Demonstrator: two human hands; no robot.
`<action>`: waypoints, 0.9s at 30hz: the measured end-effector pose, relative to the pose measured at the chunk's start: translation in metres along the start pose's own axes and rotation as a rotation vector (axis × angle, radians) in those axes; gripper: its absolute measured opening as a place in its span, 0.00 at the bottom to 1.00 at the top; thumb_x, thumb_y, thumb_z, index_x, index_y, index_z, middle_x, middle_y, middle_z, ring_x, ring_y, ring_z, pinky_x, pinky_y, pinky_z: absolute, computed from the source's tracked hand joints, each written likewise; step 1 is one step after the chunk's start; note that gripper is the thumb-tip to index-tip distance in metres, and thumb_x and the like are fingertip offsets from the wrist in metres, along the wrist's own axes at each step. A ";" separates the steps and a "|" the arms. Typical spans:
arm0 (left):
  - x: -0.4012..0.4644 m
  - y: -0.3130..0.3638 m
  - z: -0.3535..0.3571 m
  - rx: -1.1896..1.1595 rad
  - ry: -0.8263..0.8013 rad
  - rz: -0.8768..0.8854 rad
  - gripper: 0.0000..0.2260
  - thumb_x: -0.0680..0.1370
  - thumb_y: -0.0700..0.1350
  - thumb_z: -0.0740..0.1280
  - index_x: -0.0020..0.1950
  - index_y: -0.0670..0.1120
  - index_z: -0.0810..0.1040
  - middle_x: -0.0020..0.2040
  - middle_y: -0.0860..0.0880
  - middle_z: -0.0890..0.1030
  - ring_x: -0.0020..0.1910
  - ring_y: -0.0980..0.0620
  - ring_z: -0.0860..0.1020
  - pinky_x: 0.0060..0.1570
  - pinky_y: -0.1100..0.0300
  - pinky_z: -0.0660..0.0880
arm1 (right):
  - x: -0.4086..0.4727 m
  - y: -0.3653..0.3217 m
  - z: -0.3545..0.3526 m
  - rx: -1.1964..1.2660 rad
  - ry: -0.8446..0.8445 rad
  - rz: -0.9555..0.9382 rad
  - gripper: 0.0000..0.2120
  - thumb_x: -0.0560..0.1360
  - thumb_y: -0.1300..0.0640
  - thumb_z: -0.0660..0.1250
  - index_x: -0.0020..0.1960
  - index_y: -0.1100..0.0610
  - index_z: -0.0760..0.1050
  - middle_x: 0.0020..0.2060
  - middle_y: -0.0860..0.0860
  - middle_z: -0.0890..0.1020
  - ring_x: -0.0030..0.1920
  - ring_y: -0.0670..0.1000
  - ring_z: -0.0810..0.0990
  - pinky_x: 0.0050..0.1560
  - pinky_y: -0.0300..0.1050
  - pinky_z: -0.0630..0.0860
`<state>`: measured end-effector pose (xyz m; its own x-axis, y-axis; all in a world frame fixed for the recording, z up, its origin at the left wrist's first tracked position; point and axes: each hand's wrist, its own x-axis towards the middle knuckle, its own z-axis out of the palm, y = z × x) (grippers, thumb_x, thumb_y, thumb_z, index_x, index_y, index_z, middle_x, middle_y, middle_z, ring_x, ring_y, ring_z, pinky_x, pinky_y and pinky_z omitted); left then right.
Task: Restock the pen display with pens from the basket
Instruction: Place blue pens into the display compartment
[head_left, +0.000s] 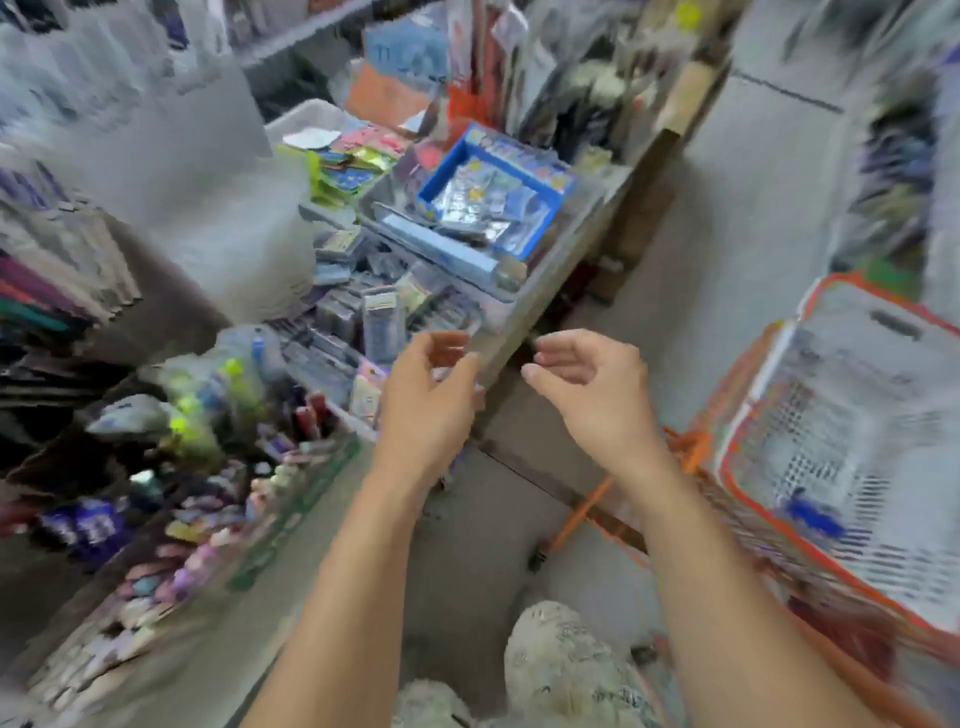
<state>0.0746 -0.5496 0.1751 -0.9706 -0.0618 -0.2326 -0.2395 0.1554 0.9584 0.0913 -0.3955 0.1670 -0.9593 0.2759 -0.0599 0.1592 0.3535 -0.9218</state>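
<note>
- The pen display (171, 525) sits at the lower left of the frame; its long axis slants from the bottom-left corner up toward the centre, and the pens in it are a blur of pastel caps.
- The basket (852, 467), orange-rimmed white mesh, fills the right edge and tilts; a blue item lies inside, too blurred to identify.
- Left hand (431, 395) and right hand (587, 389) hover apart mid-frame, fingers loosely curled, holding nothing.

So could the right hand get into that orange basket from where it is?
Probably yes. The right hand hangs open and holds nothing, the orange basket sits just to its right, and nothing visible lies between them.
</note>
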 end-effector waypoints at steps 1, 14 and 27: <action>-0.004 0.002 0.029 0.003 -0.079 0.005 0.06 0.80 0.42 0.66 0.51 0.53 0.77 0.51 0.52 0.81 0.40 0.56 0.81 0.34 0.66 0.74 | -0.002 0.014 -0.027 -0.004 0.066 0.052 0.10 0.72 0.62 0.77 0.49 0.51 0.81 0.42 0.48 0.85 0.40 0.43 0.83 0.44 0.32 0.77; -0.041 -0.036 0.412 0.271 -0.753 -0.133 0.04 0.77 0.43 0.67 0.50 0.50 0.79 0.43 0.49 0.83 0.38 0.52 0.81 0.41 0.54 0.77 | -0.019 0.292 -0.322 -0.007 0.493 0.941 0.16 0.70 0.50 0.78 0.38 0.62 0.79 0.42 0.63 0.85 0.43 0.59 0.83 0.46 0.50 0.77; 0.014 -0.125 0.556 0.742 -0.881 -0.282 0.11 0.81 0.43 0.62 0.62 0.45 0.76 0.55 0.47 0.81 0.52 0.49 0.79 0.54 0.52 0.79 | 0.047 0.468 -0.304 -0.072 0.378 1.525 0.45 0.73 0.41 0.72 0.77 0.64 0.58 0.73 0.62 0.66 0.71 0.62 0.69 0.66 0.53 0.71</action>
<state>0.0786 -0.0222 -0.0400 -0.4930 0.4697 -0.7324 -0.1202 0.7969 0.5920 0.1919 0.0546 -0.1504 0.2190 0.5933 -0.7746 0.9059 -0.4185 -0.0644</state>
